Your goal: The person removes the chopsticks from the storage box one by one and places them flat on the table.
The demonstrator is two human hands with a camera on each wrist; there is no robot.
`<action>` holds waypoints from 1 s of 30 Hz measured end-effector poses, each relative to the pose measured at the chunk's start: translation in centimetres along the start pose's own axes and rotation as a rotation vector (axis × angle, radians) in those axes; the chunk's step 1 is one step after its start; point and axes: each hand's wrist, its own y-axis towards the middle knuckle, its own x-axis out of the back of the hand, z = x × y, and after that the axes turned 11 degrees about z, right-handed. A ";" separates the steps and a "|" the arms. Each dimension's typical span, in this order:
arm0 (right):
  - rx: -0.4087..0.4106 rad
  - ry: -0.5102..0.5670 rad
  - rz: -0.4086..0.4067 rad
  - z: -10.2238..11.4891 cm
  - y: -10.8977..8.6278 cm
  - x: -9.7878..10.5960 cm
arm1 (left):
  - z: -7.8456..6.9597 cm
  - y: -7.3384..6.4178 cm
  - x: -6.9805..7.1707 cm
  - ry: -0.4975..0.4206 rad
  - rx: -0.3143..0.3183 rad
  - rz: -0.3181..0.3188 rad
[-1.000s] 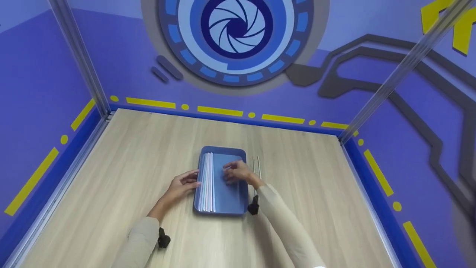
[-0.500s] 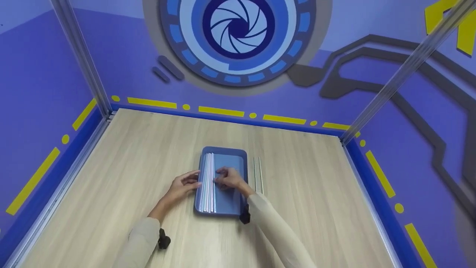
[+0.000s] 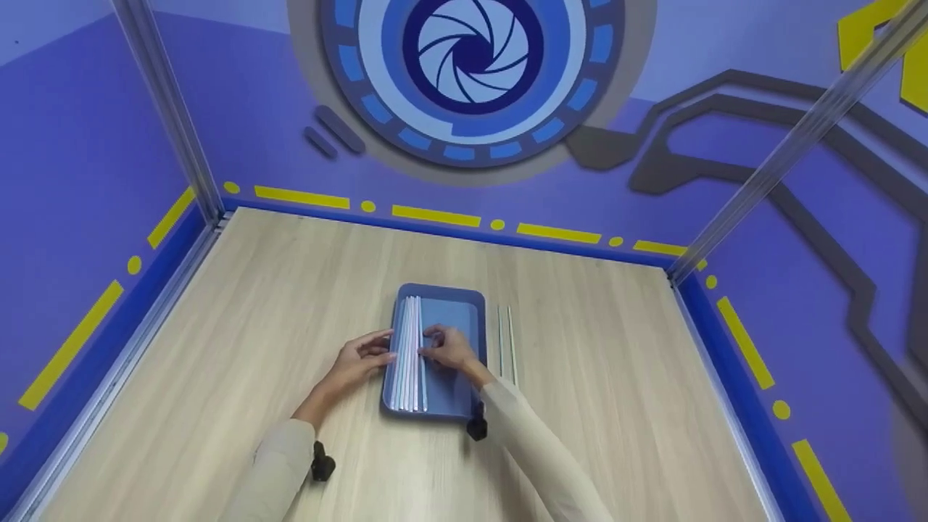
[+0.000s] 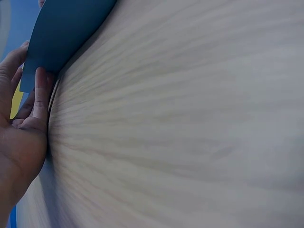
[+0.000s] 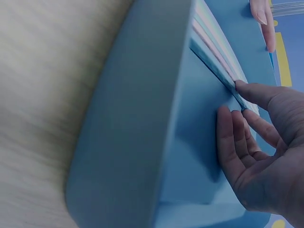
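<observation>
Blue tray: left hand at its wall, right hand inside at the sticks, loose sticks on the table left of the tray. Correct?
Wrong side: the loose sticks on the table lie right of the tray, as the head view shows. The rest holds.

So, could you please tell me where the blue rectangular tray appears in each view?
Head: the blue rectangular tray is just below the centre.
Left wrist: only part of the tray shows, at the upper left.
Right wrist: the tray fills the middle, from top to bottom.
Shared landmark: the left hand, touching the tray; the right wrist view shows only its fingers, at top right.
</observation>
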 end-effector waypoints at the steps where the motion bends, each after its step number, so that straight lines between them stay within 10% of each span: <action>1: 0.005 0.000 -0.001 -0.1 -0.1 0.1 | 0.0 0.0 0.0 0.005 -0.004 0.001; 15: 0.017 -0.141 -0.012 -0.6 -0.5 0.5 | -0.1 0.0 -0.1 0.036 0.000 -0.004; 30: 0.048 0.083 0.114 -1.1 -1.8 2.3 | -0.2 -0.1 -0.1 0.001 0.015 -0.011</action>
